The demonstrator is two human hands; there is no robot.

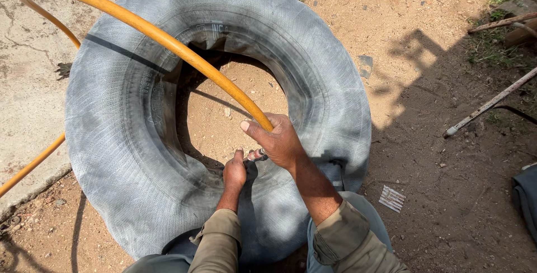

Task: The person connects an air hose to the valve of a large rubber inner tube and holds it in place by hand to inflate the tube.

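1. The right hand (pixel 279 141) is closed around the end of the orange hose (pixel 168 41), its metal nozzle (pixel 257 154) pointing toward the left hand (pixel 234 173).
2. The left hand pinches something at the nozzle tip; what it grips cannot be told.
3. Both hands rest on the inflated grey inner tube (pixel 313 66), at its near inner edge.
4. The hose loops away above both hands.

An outdoor tyre-repair yard was shown, open to the sun. Bare brown dirt (pixel 436 111) was seen under everything, edged by a cracked concrete slab (pixel 28 60). A large grey inflated inner tube (pixel 128 155) was laid flat on the ground, and a yellow air hose (pixel 156 32) was looped across it. Metal rods (pixel 492 102) and scraps were scattered near sparse grass (pixel 492 43).
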